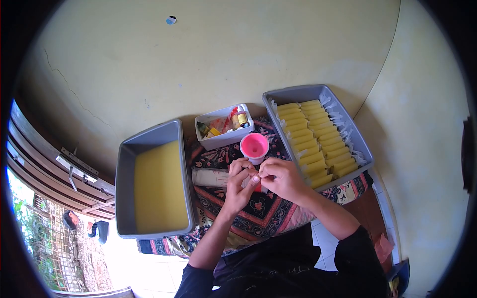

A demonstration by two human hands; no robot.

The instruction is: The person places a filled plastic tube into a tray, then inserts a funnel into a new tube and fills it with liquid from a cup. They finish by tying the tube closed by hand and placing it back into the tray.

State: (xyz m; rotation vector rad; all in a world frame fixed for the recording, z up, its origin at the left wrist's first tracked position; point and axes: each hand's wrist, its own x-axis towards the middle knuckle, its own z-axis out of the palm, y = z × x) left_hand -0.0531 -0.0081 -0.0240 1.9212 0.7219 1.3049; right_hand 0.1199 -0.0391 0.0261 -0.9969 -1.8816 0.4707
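Both hands meet over the middle of the cloth-covered table, fingertips close together. My left hand point(240, 185) is closed in a pinch, thumb up. Closed as well, my right hand point(281, 180) pinches at the same spot; whatever lies between the fingers is too small to make out. Just beyond them stands a pink funnel point(255, 145) in a whitish cup. A pack of clear plastic bags point(209, 177) lies flat beside my left hand, partly hidden by it. Something red and white shows under my fingers.
At left stands a grey tub point(191, 198) of yellow liquid. The grey tub point(366, 151) at right holds rows of filled yellow plastic tubes point(313, 136). A white basket point(223, 141) with bottles and packets sits at the back. A person point(72, 219) is outside the doorway.
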